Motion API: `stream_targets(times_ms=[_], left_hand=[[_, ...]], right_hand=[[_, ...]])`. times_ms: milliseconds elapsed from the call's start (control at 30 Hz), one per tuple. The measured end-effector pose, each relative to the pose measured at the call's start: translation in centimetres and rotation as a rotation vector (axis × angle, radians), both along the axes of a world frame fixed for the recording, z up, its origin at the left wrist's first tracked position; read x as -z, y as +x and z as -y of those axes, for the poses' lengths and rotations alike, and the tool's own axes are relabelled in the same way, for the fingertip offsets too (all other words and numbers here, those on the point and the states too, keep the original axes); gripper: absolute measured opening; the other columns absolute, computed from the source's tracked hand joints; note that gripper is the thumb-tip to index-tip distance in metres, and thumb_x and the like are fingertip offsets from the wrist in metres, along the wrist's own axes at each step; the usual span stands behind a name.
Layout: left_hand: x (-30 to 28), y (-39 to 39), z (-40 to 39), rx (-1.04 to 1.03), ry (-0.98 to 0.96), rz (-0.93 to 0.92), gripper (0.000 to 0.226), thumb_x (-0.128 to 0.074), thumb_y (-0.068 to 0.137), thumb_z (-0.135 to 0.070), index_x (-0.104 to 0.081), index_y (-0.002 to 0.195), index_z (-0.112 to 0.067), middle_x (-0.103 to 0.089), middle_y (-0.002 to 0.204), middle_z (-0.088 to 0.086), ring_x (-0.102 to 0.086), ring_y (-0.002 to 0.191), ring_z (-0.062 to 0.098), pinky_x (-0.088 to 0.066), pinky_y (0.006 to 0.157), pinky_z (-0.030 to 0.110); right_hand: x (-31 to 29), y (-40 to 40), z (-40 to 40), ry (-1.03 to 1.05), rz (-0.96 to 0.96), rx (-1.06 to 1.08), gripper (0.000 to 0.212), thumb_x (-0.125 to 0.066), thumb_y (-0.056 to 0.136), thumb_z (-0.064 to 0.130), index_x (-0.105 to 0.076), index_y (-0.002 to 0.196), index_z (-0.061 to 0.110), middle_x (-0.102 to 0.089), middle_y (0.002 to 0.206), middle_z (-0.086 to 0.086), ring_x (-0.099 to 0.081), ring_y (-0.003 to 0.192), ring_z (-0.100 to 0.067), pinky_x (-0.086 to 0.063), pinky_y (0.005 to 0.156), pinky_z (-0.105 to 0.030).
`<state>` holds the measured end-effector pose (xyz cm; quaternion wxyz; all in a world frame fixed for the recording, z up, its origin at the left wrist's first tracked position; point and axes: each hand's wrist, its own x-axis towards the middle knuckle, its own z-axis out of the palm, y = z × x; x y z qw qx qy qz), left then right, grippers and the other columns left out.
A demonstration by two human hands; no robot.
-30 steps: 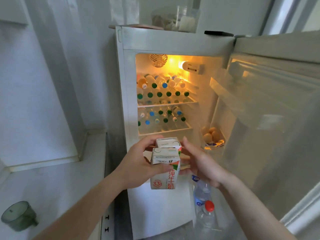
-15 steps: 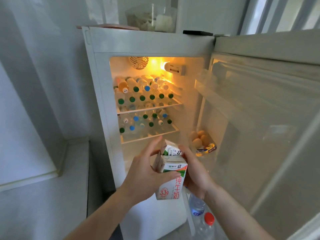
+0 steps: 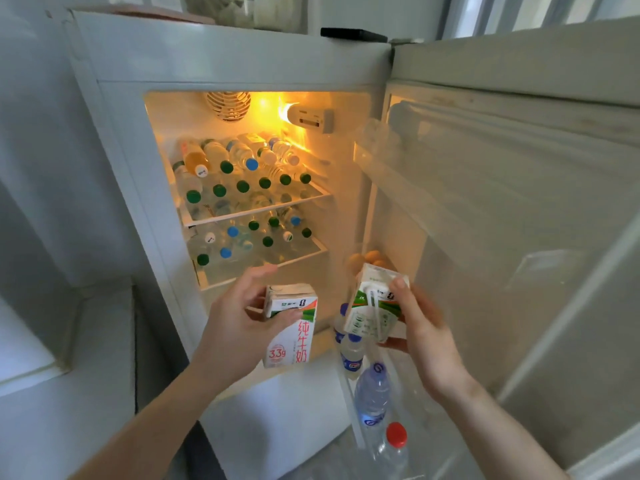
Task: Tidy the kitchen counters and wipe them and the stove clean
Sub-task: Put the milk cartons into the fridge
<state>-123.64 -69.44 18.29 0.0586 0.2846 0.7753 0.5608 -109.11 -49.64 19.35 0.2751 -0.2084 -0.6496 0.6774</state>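
Observation:
I stand before a small white fridge (image 3: 221, 60) with its door (image 3: 519, 202) swung open to the right. My left hand (image 3: 239, 327) grips a white milk carton with red lettering (image 3: 294, 337), held upright in front of the fridge's lower part. My right hand (image 3: 422, 334) grips a second milk carton with a green label (image 3: 372, 313), tilted, near the door's inner side. The two cartons are apart.
Two lit shelves (image 3: 256, 199) are packed with lying bottles. Eggs (image 3: 363, 259) sit in a door rack. Water bottles (image 3: 372, 393) stand in the door's bottom rack. A white counter (image 3: 62, 410) lies to the left. A dark flat object (image 3: 353, 34) rests on the fridge top.
Both cartons were held together between my hands; now my right hand has carried one off to the right while my left keeps the other. The view has moved closer to the fridge.

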Motion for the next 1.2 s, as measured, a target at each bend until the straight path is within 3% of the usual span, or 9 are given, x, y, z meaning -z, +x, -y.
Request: stream_targets(times_ms=[167, 333, 467, 533, 667, 767, 933, 1033, 1200], left_hand=[[-0.3, -0.6, -2.0, 0.058, 0.027, -0.050, 0.060, -0.084, 0.082, -0.021, -0.056, 0.134, -0.032, -0.072, 0.121, -0.014, -0.067, 0.110, 0.001, -0.057, 0.080, 0.015], [-0.7, -0.2, -4.2, 0.111, 0.070, -0.087, 0.058, -0.086, 0.081, -0.016, -0.058, 0.130, -0.030, -0.073, 0.113, -0.016, -0.067, 0.104, -0.003, -0.052, 0.080, 0.009], [-1.0, 0.5, -5.8, 0.178, 0.077, -0.108, 0.055, -0.085, 0.082, -0.016, -0.059, 0.129, -0.030, -0.071, 0.116, -0.017, -0.066, 0.107, -0.001, -0.054, 0.084, 0.016], [-1.2, 0.7, -6.6, 0.216, 0.088, -0.116, 0.052, -0.084, 0.082, -0.013, -0.060, 0.127, -0.027, -0.072, 0.116, -0.016, -0.066, 0.106, 0.002, -0.054, 0.086, 0.021], [-1.4, 1.2, -8.3, 0.262, 0.113, -0.131, 0.048, -0.083, 0.083, -0.013, -0.063, 0.124, -0.025, -0.071, 0.115, -0.016, -0.066, 0.106, 0.001, -0.054, 0.086, 0.020], [-1.5, 1.4, -9.5, 0.306, 0.114, -0.138, 0.046, -0.081, 0.086, -0.011, -0.063, 0.125, -0.025, -0.070, 0.116, -0.015, -0.065, 0.107, 0.000, -0.054, 0.086, 0.017], [-1.8, 2.0, -12.0, 0.387, 0.103, -0.156, 0.046, -0.075, 0.090, -0.006, -0.062, 0.129, -0.028, -0.068, 0.118, -0.016, -0.064, 0.108, -0.002, -0.056, 0.093, 0.023], [-1.9, 2.5, -13.6, 0.453, 0.077, -0.159, 0.048, -0.073, 0.091, -0.007, -0.061, 0.132, -0.029, -0.068, 0.121, -0.018, -0.063, 0.112, -0.004, -0.055, 0.097, 0.025], [-2.1, 3.0, -15.5, 0.579, 0.004, -0.156, 0.045, -0.066, 0.097, -0.005, -0.060, 0.136, -0.028, -0.066, 0.129, -0.010, -0.062, 0.117, -0.001, -0.055, 0.096, 0.019]], right_hand=[[0.0, 0.7, -1.1, 0.095, -0.009, 0.129, 0.032, -0.047, 0.099, 0.048, -0.069, 0.111, 0.028, -0.078, 0.099, 0.006, -0.074, 0.092, -0.012, -0.059, 0.063, -0.025], [0.9, 2.4, -1.9, 0.236, 0.001, 0.208, 0.037, -0.046, 0.096, 0.059, -0.066, 0.109, 0.030, -0.076, 0.102, 0.009, -0.073, 0.096, -0.010, -0.061, 0.084, -0.050], [2.3, 4.2, -1.6, 0.376, 0.072, 0.251, 0.039, -0.038, 0.103, 0.059, -0.059, 0.109, 0.026, -0.070, 0.100, 0.014, -0.070, 0.096, -0.008, -0.060, 0.080, -0.052], [2.7, 4.9, -1.4, 0.405, 0.061, 0.281, 0.036, -0.036, 0.105, 0.051, -0.057, 0.103, 0.022, -0.068, 0.095, 0.014, -0.069, 0.090, -0.008, -0.061, 0.077, -0.047], [2.4, 5.7, -1.1, 0.477, 0.051, 0.340, 0.034, -0.036, 0.104, 0.044, -0.052, 0.093, 0.016, -0.063, 0.081, 0.020, -0.060, 0.073, -0.003, -0.046, 0.063, -0.015], [2.4, 6.1, -0.9, 0.497, 0.058, 0.407, 0.035, -0.037, 0.102, 0.046, -0.051, 0.094, 0.015, -0.062, 0.079, 0.011, -0.058, 0.072, -0.004, -0.042, 0.061, -0.015], [2.9, 7.1, -0.4, 0.449, 0.038, 0.522, 0.029, -0.039, 0.103, 0.040, -0.054, 0.103, 0.015, -0.062, 0.095, 0.007, -0.060, 0.085, 0.004, -0.042, 0.065, -0.006], [3.5, 7.5, -0.8, 0.436, 0.053, 0.582, 0.013, -0.040, 0.102, 0.041, -0.049, 0.098, 0.031, -0.061, 0.098, 0.010, -0.061, 0.089, 0.004, -0.044, 0.071, -0.010], [4.9, 7.7, -1.1, 0.425, 0.064, 0.589, 0.007, -0.044, 0.101, 0.042, -0.048, 0.099, 0.036, -0.063, 0.101, 0.005, -0.064, 0.093, -0.009, -0.054, 0.079, -0.036]])
